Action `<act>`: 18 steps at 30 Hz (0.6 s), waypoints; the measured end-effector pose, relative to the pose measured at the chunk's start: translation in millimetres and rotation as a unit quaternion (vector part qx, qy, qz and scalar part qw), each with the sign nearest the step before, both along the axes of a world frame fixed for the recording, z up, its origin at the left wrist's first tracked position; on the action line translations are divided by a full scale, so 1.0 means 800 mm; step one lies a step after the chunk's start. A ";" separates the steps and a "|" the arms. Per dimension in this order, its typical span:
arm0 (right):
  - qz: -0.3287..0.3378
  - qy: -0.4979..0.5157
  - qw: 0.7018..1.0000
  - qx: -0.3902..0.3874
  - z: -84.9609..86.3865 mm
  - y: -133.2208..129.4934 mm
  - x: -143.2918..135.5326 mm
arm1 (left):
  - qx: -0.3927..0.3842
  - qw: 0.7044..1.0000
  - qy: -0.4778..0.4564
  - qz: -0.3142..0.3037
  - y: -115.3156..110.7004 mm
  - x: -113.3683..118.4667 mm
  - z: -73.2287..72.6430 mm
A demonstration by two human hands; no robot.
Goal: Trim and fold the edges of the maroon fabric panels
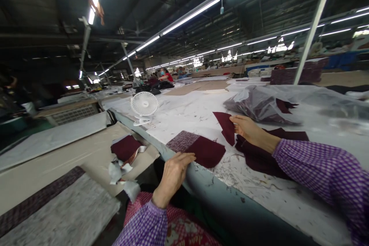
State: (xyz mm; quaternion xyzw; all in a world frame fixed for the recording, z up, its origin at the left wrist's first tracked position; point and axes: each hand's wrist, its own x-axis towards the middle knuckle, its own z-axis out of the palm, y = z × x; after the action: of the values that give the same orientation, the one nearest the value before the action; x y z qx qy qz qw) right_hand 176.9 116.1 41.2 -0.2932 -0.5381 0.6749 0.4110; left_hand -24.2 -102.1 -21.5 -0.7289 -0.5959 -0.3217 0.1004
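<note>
My right hand (249, 130) pinches a small maroon fabric piece (226, 125) by its right edge, raised over the white table (184, 117). A flat panel, part speckled (182, 141) and part plain maroon (207, 152), lies near the table's front edge. My left hand (175, 173) rests at that edge, its fingertips on the panel's near side; its fingers lie flat and close together. Under and beside my right wrist is a loose pile of dark maroon pieces (259, 157).
A white fan (144, 104) stands at the table's left edge. Clear plastic (259, 102) covers fabric at the back right. Scraps (125, 150) and a grey sheet (63, 211) lie on a lower surface at left. A person in red (166, 77) is far back.
</note>
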 end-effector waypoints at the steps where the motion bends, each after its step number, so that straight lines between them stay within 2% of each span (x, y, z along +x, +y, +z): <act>1: 0.004 0.003 1.000 0.002 0.000 -0.001 0.000 | 0.007 1.000 -0.019 0.005 -0.001 0.000 -0.003; 4: 0.017 0.012 1.000 0.002 0.002 -0.007 -0.001 | 0.025 0.998 -0.060 0.017 0.001 -0.012 -0.010; 7: 0.045 0.013 0.999 0.020 0.006 -0.013 -0.002 | 0.008 0.997 -0.073 0.010 0.008 -0.036 -0.006; 10: 0.053 -0.011 0.996 0.077 0.014 -0.021 0.000 | -0.032 0.994 -0.107 0.022 0.014 -0.056 0.015; 12: 0.057 -0.049 0.984 0.162 0.024 -0.030 0.002 | -0.022 0.976 -0.210 0.055 0.011 -0.054 0.034; 13: 0.064 -0.077 0.970 0.222 0.030 -0.038 0.003 | -0.015 0.953 -0.297 0.064 0.006 -0.047 0.043; 14: 0.075 -0.111 0.948 0.288 0.036 -0.048 0.004 | -0.018 0.913 -0.404 0.062 0.000 -0.036 0.052; 15: 0.094 -0.147 0.919 0.355 0.040 -0.061 0.005 | -0.036 0.855 -0.516 0.033 -0.006 -0.021 0.058; 16: 0.121 -0.177 0.882 0.420 0.043 -0.076 0.006 | -0.086 0.790 -0.607 -0.023 -0.012 -0.004 0.062; 17: 0.156 -0.200 0.840 0.479 0.044 -0.092 0.006 | -0.143 0.724 -0.671 -0.068 -0.017 0.015 0.064; 18: 0.200 -0.216 0.795 0.531 0.043 -0.109 0.006 | -0.163 0.677 -0.711 -0.092 -0.020 0.033 0.063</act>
State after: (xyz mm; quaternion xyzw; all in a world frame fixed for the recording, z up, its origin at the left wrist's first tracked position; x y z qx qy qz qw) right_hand 182.0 28.9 75.8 -0.0525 -0.9334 0.2696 0.2310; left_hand 2.5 -117.7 28.7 -0.3359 -0.4609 -0.6485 -0.5042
